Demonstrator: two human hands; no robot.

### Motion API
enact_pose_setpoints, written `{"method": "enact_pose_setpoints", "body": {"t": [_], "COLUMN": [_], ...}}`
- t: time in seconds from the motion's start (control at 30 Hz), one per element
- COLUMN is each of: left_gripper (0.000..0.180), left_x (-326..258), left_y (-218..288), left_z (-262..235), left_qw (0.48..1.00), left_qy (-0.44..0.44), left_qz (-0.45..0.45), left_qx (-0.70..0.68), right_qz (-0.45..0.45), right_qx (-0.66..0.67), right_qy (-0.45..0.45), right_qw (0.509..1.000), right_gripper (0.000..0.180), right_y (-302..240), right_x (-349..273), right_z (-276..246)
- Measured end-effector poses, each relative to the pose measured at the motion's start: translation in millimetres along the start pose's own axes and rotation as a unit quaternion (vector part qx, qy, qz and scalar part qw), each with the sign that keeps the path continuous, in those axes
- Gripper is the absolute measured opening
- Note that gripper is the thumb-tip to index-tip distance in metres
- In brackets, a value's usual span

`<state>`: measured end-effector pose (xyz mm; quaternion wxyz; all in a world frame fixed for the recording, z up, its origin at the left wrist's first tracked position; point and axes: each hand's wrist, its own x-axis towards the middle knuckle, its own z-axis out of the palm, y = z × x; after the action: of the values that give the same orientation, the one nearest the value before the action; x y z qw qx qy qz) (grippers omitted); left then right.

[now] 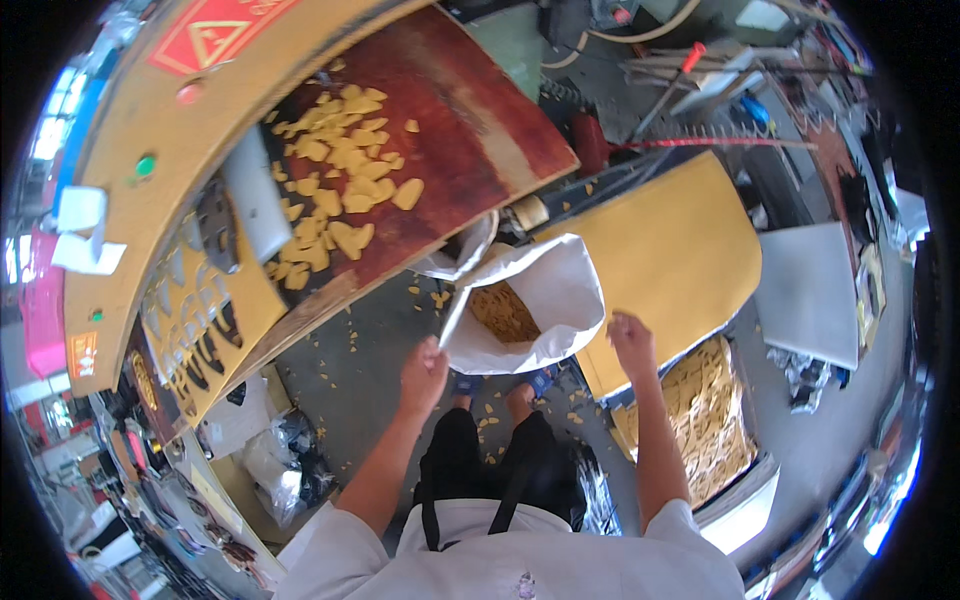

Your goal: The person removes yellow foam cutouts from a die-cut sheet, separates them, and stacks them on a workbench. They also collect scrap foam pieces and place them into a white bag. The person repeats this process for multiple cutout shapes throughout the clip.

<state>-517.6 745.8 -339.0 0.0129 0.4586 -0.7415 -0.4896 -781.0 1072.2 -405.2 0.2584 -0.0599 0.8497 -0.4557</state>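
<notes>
A white woven-looking sack [565,270] stands open in front of me, with small tan cut pieces [503,312] lying inside it. At its left rim, my left hand [424,374] is closed on the edge of the sack. My right hand [631,343] is at the opposite rim, fingers curled in and closed at the sack's edge; the exact grip is small and partly hidden. The mouth of the sack spreads between the two hands, above my feet.
Loose tan pieces [345,150] lie heaped on a reddish-brown table [440,100] beside a yellow machine [125,150]. To the right are a yellow sheet stack [670,260] and a pile of cut-out sheets [700,420]. Scraps litter the floor [360,390]. Another white bag [470,250] stands behind the sack.
</notes>
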Motion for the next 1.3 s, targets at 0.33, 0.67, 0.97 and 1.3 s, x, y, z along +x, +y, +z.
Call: {"method": "enact_pose_setpoints", "body": {"t": [0.33, 0.67, 0.97, 1.3], "left_gripper": [0.03, 0.054, 0.063, 0.026], "left_x": [-164.5, -265.1, -337.0, -277.9], "left_y": [142.1, 46.8, -9.0, -347.9], "left_z": [-270.8, -494.1, -578.0, -840.4], "left_qw": [0.84, 0.638, 0.662, 0.556], "left_qy": [-0.319, -0.173, 0.142, 0.572], "left_qz": [0.309, 0.559, 0.515, 0.076], "left_qx": [-0.313, -0.5, -0.525, -0.598], "right_qz": [0.033, -0.127, -0.164, 0.21], "right_qx": [-0.093, -0.187, -0.287, -0.244], "right_qy": [-0.104, -0.398, -0.536, -0.419], "right_qw": [0.99, 0.889, 0.777, 0.849], "right_gripper": [0.019, 0.032, 0.035, 0.015], "right_y": [-39.5, -235.4, -301.5, -299.2], "right_x": [-176.4, -248.9, -238.9, -218.1], "right_z": [118.9, 381.9, 518.6, 646.0]}}
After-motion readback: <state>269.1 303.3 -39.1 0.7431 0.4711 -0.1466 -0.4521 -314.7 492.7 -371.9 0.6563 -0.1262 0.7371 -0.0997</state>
